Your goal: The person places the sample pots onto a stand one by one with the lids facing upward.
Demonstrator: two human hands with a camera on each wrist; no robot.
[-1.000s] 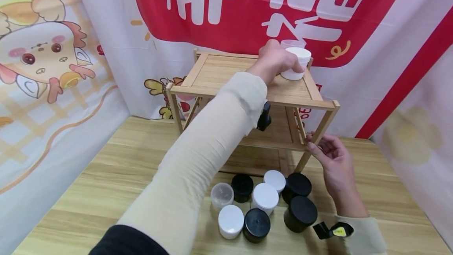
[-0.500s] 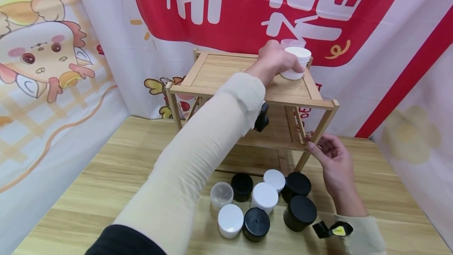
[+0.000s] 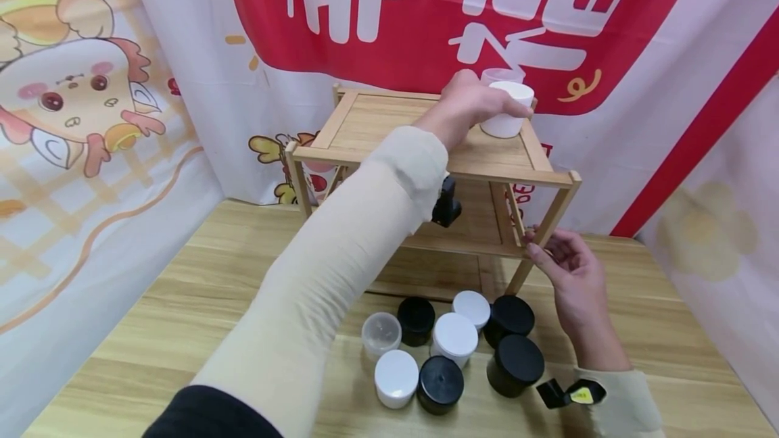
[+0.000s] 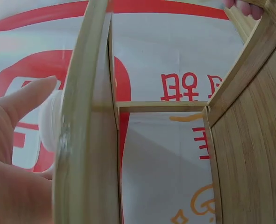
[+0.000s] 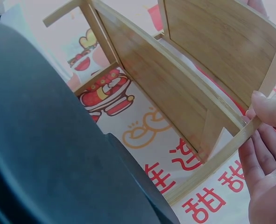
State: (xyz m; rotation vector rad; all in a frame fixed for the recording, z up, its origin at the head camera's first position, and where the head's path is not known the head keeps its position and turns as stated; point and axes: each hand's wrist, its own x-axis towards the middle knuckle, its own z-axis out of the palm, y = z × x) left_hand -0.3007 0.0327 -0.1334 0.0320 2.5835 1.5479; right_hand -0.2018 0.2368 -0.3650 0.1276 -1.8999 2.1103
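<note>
One straight thumb of the left hand (image 3: 471, 103) lay along the near side of a white jar (image 3: 504, 125), spread apart from the fingers, which were mostly hidden behind the jar in the head view; whether those fingertips touched it I could not tell. That jar stood upright near the right edge of the top board of a three-tier wooden rack (image 3: 389, 110), just in front of a clear jar (image 3: 502, 76). Lower down, the right hand (image 3: 573, 276) pinched the rack's front right leg between thumb and fingers, about where the middle board met it. Eight more jars stood close together on the wood-grain table (image 3: 237, 269) before the rack: a clear one (image 3: 381, 335) at the left, white ones (image 3: 455, 336) and black ones (image 3: 515, 363), with the black pair at the group's right end. Pale sleeves (image 3: 341, 249) covered both forearms, the left one reaching across the rack's front, and a black strap with a yellow label (image 3: 571, 395) sat at the right wrist. Behind everything hung a white cloth (image 3: 213, 107) with a red panel, white lettering and cartoon figures.
</note>
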